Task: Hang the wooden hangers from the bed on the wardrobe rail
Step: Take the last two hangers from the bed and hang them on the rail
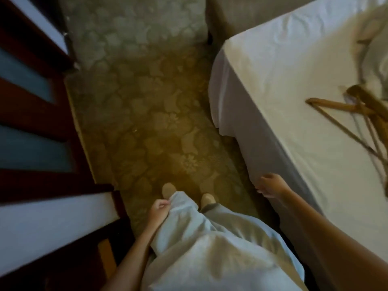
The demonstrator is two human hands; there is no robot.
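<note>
Both hands hold nothing. The left hand [158, 211] hangs loosely curled against the trouser leg [184, 217], and the right hand [270, 186] is relaxed, fingers apart, just beside the bed [262, 80]. The wooden hangers [357, 114] lie heaped on it, beyond the right hand and untouched. The wardrobe [37, 114] stands off the left hand, its rail out of sight. I'd say every visible hanger is still to go.

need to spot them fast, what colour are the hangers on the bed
Light brown wood; the hangers lie on the white bed, head view.
</note>
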